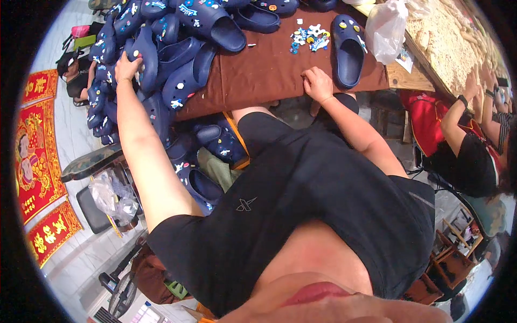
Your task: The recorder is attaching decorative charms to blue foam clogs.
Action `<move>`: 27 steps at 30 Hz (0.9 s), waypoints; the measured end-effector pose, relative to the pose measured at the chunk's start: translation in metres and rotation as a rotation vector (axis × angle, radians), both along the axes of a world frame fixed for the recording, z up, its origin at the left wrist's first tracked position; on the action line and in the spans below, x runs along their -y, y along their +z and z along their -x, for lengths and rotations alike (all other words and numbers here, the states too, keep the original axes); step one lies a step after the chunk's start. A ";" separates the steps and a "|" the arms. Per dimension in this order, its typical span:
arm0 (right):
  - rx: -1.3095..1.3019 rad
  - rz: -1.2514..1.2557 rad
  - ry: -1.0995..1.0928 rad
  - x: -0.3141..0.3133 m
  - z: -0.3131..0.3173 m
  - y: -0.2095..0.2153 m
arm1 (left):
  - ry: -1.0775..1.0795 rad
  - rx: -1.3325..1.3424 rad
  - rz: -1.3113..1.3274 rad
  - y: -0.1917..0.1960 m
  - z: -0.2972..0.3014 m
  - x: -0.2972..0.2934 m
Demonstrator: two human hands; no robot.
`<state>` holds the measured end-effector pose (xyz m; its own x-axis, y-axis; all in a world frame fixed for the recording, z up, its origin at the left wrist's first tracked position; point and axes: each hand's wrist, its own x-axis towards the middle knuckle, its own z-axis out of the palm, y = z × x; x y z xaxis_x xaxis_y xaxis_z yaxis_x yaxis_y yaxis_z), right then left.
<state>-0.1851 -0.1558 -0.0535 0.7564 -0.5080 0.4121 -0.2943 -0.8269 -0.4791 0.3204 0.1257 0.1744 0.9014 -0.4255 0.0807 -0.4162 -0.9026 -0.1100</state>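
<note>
My left hand reaches into a heap of dark blue clogs at the far left of the table. It is closed on one dark blue clog, with its thumb against the side; part of the grip is hidden. My right hand rests at the table's near edge, fingers curled in, with nothing visible in it. Just right of it, a single dark blue clog lies on the brown cloth with charms on its upper. Small colourful shoe charms lie in a loose pile left of that clog.
The brown cloth covers the table. A white plastic bag stands at the right, beside another table covered in small pale pieces, where other people's hands are. More clogs lie in a container below the table's edge.
</note>
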 end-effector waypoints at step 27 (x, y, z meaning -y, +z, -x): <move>-0.156 -0.133 -0.078 0.038 -0.071 0.028 | 0.017 -0.740 1.056 -0.065 0.330 0.063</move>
